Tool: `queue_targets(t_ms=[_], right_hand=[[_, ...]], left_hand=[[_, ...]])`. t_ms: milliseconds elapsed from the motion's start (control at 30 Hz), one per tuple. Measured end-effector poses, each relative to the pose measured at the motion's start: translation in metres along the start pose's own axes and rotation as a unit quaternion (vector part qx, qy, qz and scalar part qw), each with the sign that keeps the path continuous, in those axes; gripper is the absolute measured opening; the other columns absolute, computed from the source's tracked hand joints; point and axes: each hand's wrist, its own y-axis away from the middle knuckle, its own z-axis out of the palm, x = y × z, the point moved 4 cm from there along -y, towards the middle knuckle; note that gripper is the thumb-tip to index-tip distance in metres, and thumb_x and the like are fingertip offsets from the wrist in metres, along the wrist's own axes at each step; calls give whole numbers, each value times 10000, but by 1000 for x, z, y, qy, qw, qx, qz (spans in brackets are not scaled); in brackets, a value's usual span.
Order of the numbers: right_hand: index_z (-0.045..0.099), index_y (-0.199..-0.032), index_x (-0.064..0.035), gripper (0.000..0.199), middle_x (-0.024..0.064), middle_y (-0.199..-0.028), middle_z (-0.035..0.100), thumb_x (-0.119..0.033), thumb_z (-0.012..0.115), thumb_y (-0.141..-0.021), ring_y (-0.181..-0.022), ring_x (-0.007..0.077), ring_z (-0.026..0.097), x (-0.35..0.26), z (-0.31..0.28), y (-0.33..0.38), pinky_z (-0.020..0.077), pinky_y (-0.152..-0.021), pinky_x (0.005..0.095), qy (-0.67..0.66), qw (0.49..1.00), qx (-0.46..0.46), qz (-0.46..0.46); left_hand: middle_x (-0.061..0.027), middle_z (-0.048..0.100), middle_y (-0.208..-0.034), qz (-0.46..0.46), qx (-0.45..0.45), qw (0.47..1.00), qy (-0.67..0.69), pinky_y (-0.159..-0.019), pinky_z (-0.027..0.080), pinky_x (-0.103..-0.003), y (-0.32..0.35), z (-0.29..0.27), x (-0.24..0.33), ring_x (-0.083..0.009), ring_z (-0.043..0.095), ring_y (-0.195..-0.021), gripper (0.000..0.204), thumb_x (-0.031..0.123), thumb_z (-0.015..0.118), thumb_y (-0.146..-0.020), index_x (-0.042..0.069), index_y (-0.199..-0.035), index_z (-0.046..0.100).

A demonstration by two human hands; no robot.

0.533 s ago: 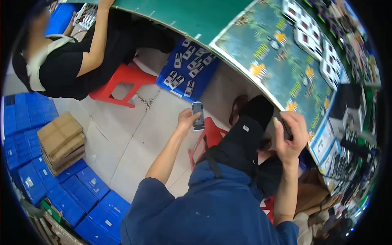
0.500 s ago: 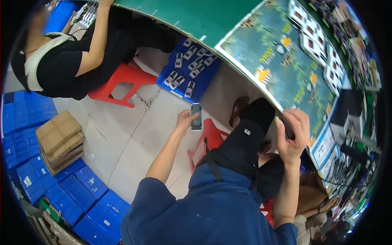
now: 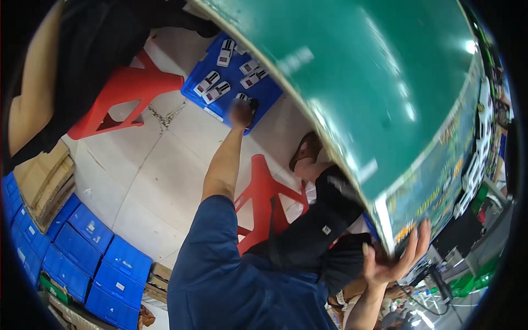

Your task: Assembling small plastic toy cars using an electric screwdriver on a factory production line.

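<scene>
My left hand (image 3: pixel 240 114) reaches to the near edge of a blue bin (image 3: pixel 193 88) on the floor. It is blurred, but its fingers look closed on a toy car with a dark underside (image 3: pixel 254 105). White toy cars (image 3: pixel 216 92) with black and dark red parts lie spread in the bin. At the right, my right hand (image 3: pixel 393 261) is at the near corner of a green-topped table (image 3: pixel 352 82). Its fingers and thumb are spread apart around that corner. I make out nothing held in it.
A red stool (image 3: pixel 263 192) stands by my legs, and another red stool (image 3: pixel 124 99) is under a seated person (image 3: pixel 49 82) at the left. Blue boxes (image 3: pixel 118 275) and flattened cardboard (image 3: pixel 47 176) are stacked at lower left. A patterned mat (image 3: pixel 440 181) covers the table's right part.
My left hand has moved forward with the toy car, from above the floor to the bin. My right hand is lower, its fingers spread wider; the dark object there no longer shows. The view has shifted.
</scene>
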Motion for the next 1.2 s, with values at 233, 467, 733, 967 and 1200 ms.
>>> queue_targets(t_ms=[233,467,733,967,1200], right_hand=[[369,-1447,1,858,312,-1482,339,-497,698,-830,-1369,484,349,0,5,9,283,-1099,620,48,999,-25,5],[329,-1477,-28,873,315,-1491,325,-537,651,-845,-1374,487,341,3,5,11,288,-1093,625,72,997,-20,6],[480,-1373,41,791,291,-1412,460,-421,750,-790,-1328,475,426,-2,-7,-1,306,-1104,594,-43,999,18,-27],[680,-998,-61,380,119,-1142,645,-276,839,-729,-1114,332,601,20,-15,40,466,-970,518,-244,957,149,-46],[672,-963,-40,303,108,-983,702,-25,796,-687,-896,270,690,91,-72,212,568,-758,391,-268,883,380,62]], left_hand=[[-192,675,-1129,-35,-78,995,-54,-913,511,-491,-42,79,21,-380,637,-1055,439,457,605,-882,79,-1090,688],[-197,597,-1230,97,22,995,23,-995,456,-463,0,91,25,-383,558,-1146,468,327,650,-852,66,-1235,588],[-205,609,-1177,85,-10,985,147,-947,479,-446,131,63,-90,-397,576,-1097,389,128,642,-813,27,-1186,594],[-187,653,-1179,80,-169,969,161,-967,494,-385,245,-3,32,-289,616,-1131,380,5,554,-813,3,-1184,637],[-86,652,-1011,402,-12,890,215,-742,491,-235,362,-157,236,-129,605,-847,147,40,593,-954,-21,-1080,636]])
